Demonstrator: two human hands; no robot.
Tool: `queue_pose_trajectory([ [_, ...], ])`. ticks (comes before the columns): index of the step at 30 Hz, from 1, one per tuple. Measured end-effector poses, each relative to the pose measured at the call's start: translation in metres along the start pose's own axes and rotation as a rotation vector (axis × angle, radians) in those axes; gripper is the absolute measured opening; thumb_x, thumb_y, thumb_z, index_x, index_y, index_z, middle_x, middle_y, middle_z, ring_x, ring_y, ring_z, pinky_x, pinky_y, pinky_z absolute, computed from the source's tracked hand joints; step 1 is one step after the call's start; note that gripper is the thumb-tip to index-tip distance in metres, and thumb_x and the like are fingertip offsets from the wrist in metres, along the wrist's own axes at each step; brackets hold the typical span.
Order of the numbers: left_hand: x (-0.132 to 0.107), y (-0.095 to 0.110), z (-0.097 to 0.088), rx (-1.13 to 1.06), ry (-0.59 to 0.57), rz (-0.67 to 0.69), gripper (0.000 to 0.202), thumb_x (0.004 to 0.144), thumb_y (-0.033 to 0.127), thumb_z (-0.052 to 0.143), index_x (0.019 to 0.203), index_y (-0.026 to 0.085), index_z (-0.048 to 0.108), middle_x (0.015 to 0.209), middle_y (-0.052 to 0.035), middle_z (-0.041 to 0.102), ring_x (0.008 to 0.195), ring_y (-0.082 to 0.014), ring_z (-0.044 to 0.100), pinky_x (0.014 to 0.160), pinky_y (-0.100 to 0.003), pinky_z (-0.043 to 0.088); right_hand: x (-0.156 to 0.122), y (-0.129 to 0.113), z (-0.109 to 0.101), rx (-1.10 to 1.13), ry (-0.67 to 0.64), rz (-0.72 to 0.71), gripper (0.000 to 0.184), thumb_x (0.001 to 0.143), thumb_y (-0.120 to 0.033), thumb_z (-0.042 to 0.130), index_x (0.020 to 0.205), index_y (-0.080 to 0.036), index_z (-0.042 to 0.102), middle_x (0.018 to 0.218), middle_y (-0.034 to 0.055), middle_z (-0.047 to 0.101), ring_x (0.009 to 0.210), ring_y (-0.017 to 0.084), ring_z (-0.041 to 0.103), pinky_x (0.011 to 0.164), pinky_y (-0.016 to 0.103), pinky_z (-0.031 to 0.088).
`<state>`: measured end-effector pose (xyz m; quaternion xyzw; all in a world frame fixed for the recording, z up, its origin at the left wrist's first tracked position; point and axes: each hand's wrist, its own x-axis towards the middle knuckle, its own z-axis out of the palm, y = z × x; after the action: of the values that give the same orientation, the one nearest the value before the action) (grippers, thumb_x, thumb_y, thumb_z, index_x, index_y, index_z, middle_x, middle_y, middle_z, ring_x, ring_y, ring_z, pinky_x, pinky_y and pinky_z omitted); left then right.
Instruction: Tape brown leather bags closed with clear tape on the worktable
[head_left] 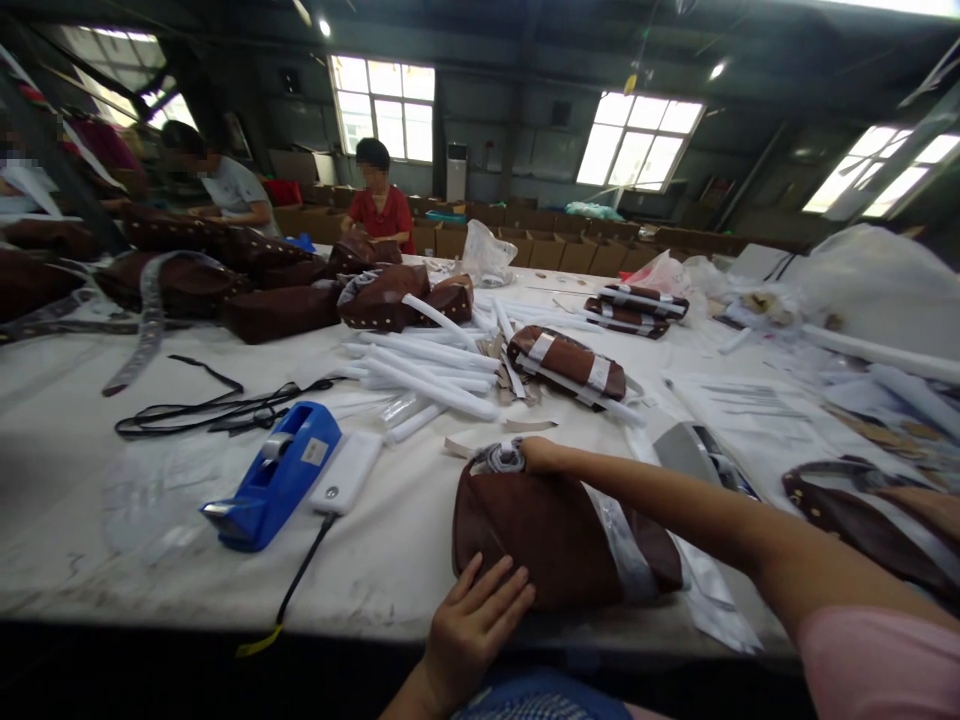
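Note:
A brown leather handbag (536,540) lies on the table in front of me, with a band of clear wrapping around its right part. My left hand (480,625) rests on the bag's near side, fingers stretched and slightly apart. At the bag's far top edge, my right hand (541,456) is closed against a rolled-up strap in grey-white wrapping (500,458); its fingertips are partly hidden. Just beyond is another brown bag bound with white bands (566,362).
To the left stand a blue tape dispenser (281,470) and a white power bank (346,472) with a black cable. White padded tubes (427,372) are piled mid-table. More brown bags (281,308) lie farther left. A grey dispenser (697,455) stands right. Co-workers (381,205) are across the table.

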<state>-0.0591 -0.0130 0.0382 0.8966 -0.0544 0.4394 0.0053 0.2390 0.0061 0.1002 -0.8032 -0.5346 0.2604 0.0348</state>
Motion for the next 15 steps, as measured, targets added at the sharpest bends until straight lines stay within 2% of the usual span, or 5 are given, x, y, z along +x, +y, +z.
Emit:
queue_pose_trajectory([
  [5, -0.002, 0.003, -0.007, -0.001, 0.007, -0.006, 0.037, 0.101, 0.010, 0.040, 0.126, 0.021, 0.066, 0.131, 0.0022, 0.067, 0.132, -0.0168, 0.054, 0.125, -0.044, 0.022, -0.013, 0.005, -0.001, 0.084, -0.089, 0.100, 0.020, 0.089, -0.033, 0.072, 0.097, -0.015, 0.068, 0.096, 0.0033, 0.069, 0.086, 0.020, 0.066, 0.081, 0.038, 0.055],
  [9, -0.001, 0.002, -0.010, 0.009, -0.015, 0.016, 0.038, 0.101, 0.010, 0.040, 0.127, 0.021, 0.065, 0.130, 0.0004, 0.068, 0.131, -0.0163, 0.055, 0.124, -0.043, 0.025, -0.027, 0.009, -0.006, 0.212, -0.038, 0.102, 0.019, 0.073, -0.019, 0.076, 0.091, -0.015, 0.072, 0.085, 0.0024, 0.071, 0.084, 0.022, 0.066, 0.079, 0.033, 0.051],
  [13, 0.006, 0.001, -0.011, 0.016, 0.023, 0.033, 0.036, 0.101, 0.009, 0.042, 0.124, 0.021, 0.067, 0.127, 0.0004, 0.070, 0.130, -0.0159, 0.056, 0.124, -0.043, 0.027, -0.042, 0.018, -0.012, 0.367, 0.018, 0.081, 0.016, 0.070, -0.023, 0.070, 0.084, -0.016, 0.073, 0.074, 0.0012, 0.069, 0.071, 0.020, 0.063, 0.067, 0.030, 0.048],
  [15, 0.009, 0.000, -0.010, 0.012, 0.029, 0.044, 0.035, 0.100, 0.009, 0.044, 0.123, 0.021, 0.067, 0.127, 0.0011, 0.070, 0.130, -0.0161, 0.056, 0.124, -0.043, 0.026, -0.049, 0.024, -0.013, 0.448, 0.065, 0.049, 0.015, 0.070, -0.025, 0.069, 0.080, -0.015, 0.071, 0.072, 0.0008, 0.067, 0.069, 0.018, 0.061, 0.066, 0.029, 0.048],
])
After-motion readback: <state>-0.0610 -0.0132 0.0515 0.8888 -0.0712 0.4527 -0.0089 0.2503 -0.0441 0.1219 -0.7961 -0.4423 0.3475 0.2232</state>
